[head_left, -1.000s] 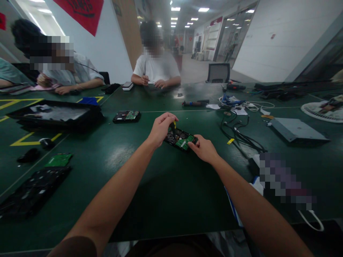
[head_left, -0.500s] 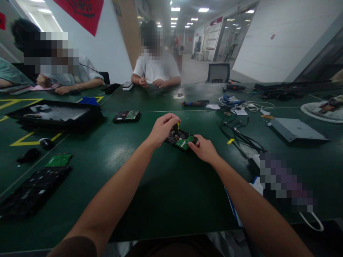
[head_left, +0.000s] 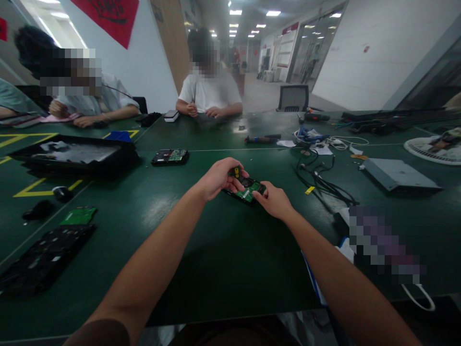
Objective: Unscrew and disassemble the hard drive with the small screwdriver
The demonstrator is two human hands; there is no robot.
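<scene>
A black hard drive (head_left: 248, 190) with a green circuit board on top lies flat on the green table (head_left: 201, 240), in the middle of the view. My left hand (head_left: 218, 179) is closed round a small black-and-yellow screwdriver (head_left: 236, 171), whose tip points down onto the drive's far left part. My right hand (head_left: 274, 202) rests at the drive's near right corner, fingers pressed on its edge and steadying it.
A second hard drive (head_left: 170, 156) lies farther left. A black tray (head_left: 74, 154) and a keyboard-like panel (head_left: 43, 259) sit on the left. Cables (head_left: 320, 180), a grey box (head_left: 398, 175) and tools lie to the right. Two people sit across the table.
My left hand has dropped lower and tilted over the drive, bringing the screwdriver down closer to the board. My right hand and the drive have stayed put.
</scene>
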